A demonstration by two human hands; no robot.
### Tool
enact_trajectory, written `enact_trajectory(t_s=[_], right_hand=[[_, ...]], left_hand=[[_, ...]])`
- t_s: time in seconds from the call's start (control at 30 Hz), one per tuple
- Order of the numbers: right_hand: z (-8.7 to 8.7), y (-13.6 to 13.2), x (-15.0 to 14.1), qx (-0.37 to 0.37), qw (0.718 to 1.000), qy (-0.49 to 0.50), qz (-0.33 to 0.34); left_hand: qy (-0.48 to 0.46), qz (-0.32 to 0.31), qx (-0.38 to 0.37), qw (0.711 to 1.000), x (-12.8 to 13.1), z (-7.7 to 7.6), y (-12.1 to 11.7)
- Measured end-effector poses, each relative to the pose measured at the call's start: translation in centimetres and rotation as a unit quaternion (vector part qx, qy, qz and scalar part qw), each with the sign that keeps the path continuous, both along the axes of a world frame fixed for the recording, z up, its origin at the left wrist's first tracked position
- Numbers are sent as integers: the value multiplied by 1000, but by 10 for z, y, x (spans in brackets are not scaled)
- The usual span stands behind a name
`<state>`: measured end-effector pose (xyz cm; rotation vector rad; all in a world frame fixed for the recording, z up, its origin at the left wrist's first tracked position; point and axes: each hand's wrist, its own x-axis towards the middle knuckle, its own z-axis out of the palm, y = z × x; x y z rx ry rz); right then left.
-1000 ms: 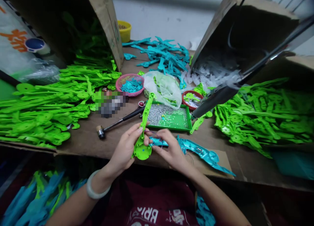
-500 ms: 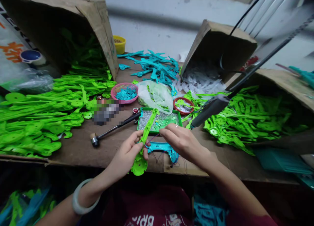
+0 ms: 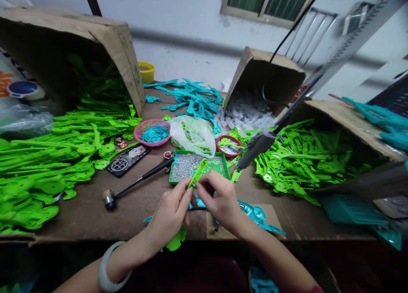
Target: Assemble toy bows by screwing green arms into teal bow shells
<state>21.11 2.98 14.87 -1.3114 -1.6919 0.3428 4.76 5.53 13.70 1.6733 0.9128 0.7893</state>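
Observation:
My left hand (image 3: 168, 212) is closed around a long bright-green plastic part (image 3: 200, 170); the part's narrow arm points away from me and its round end hangs below the palm. Against the left fingertips, my right hand (image 3: 223, 199) pinches at the middle of that same green part. What sits between the right fingertips is too small and too covered to make out. Under both hands a teal plastic part (image 3: 255, 212) lies on a cardboard piece (image 3: 270, 214). Just beyond the fingers stands a green tray (image 3: 171, 174) of small metal screws.
A hammer (image 3: 140, 179) and a phone (image 3: 127, 159) lie left of the tray. A grey electric screwdriver (image 3: 256, 148) hangs at the right. Green part piles (image 3: 63, 157) flank both sides. Behind are a pink basket (image 3: 137, 136), a plastic bag (image 3: 194, 136) and a red bowl (image 3: 219, 147).
My right hand has come left and in, from beside the green part to touching it at the left fingertips. The view has tilted up, showing more wall and the window.

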Motion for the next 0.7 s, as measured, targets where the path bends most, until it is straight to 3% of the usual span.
enact_trajectory(t_s=[0.13, 0.2, 0.33, 0.43, 0.7], right_hand=[[-8, 0, -4, -110, 978, 176, -4], [-12, -1, -5, -121, 972, 200, -4], [-24, -3, -3, -2, 999, 51, -9], [-33, -5, -2, 64, 998, -23, -7], [-41, -7, 1, 36, 999, -8, 7]], left_hand=[[0, 69, 151, 986, 6, -6, 0], [-6, 75, 186, 980, 8, -11, 0], [1, 83, 214, 973, 10, -23, 0], [5, 90, 223, 971, 11, -31, 0], [35, 96, 207, 973, 13, -46, -8]])
